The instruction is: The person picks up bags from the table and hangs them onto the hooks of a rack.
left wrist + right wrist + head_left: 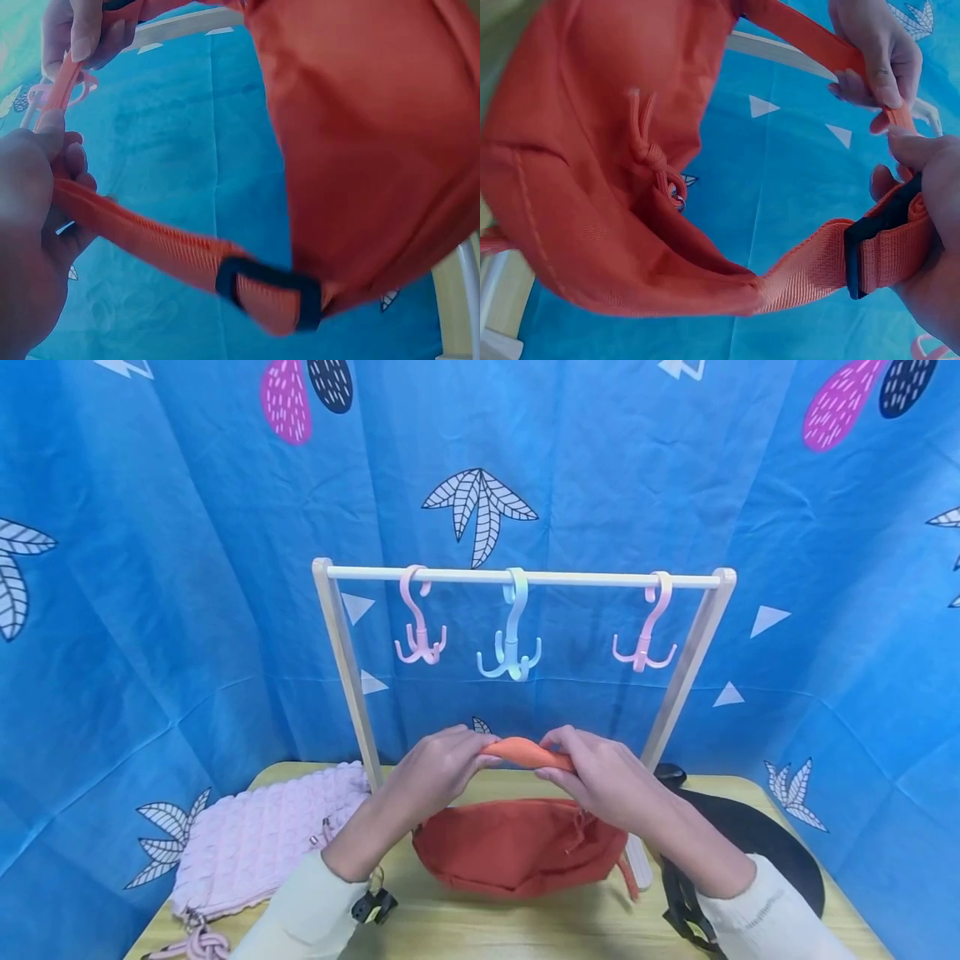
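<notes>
A red-orange waist bag (517,847) hangs by its strap just above the table. My left hand (442,768) pinches one part of the orange strap (521,752), and my right hand (600,768) grips it a short way to the right. Between the two hands the strap bows slightly upward. The left wrist view shows a black buckle (270,289) on the strap near the bag's end. In the right wrist view another black buckle (862,255) lies against my right palm, and a knotted cord pull (656,154) dangles from the bag.
Behind the hands stands a rack with a white bar (465,576). A pink hook (420,627), a blue hook (513,631) and another pink hook (648,627) hang from it. A quilted pink bag (255,843) lies left, a black bag (757,843) right, on the wooden table (465,927).
</notes>
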Motion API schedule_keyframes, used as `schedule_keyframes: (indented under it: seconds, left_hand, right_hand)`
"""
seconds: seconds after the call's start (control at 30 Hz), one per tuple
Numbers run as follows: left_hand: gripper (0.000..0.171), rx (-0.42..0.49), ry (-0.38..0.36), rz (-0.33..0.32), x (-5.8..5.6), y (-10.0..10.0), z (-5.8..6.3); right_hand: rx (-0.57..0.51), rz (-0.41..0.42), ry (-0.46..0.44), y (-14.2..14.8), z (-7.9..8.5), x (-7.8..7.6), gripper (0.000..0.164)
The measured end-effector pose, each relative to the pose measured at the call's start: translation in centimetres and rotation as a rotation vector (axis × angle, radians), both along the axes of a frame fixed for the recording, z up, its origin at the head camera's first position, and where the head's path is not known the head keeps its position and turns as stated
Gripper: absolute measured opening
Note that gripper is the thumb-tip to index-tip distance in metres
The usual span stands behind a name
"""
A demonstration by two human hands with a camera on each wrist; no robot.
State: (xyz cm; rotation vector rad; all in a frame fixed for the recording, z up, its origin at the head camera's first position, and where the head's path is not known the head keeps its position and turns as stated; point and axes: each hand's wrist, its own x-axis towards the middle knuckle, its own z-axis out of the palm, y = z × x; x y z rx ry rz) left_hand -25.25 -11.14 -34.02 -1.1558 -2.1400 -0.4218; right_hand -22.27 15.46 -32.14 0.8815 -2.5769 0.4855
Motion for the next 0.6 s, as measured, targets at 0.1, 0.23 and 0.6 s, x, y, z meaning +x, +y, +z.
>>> schedule_keyframes:
  seconds: [0.1, 0.23, 0.6]
  left_hand:
    - [0.029, 0.024, -0.022, 0.007, 0.0, 0.1, 0.4]
    - [0.028, 0.046, -0.048, 0.027, 0.0, 0.2, 1.0]
    - [0.028, 0.156, -0.109, 0.045, -0.1, 0.2, 2.2]
  right_hand:
    - [-0.009, 0.045, 0.104, 0.2, 0.3, -0.2, 0.031]
    - [-0.046, 0.123, 0.233, 0.2, 0.6, -0.7, 0.028]
    - [-0.110, 0.214, 0.359, 0.1, 1.5, -1.6, 0.026]
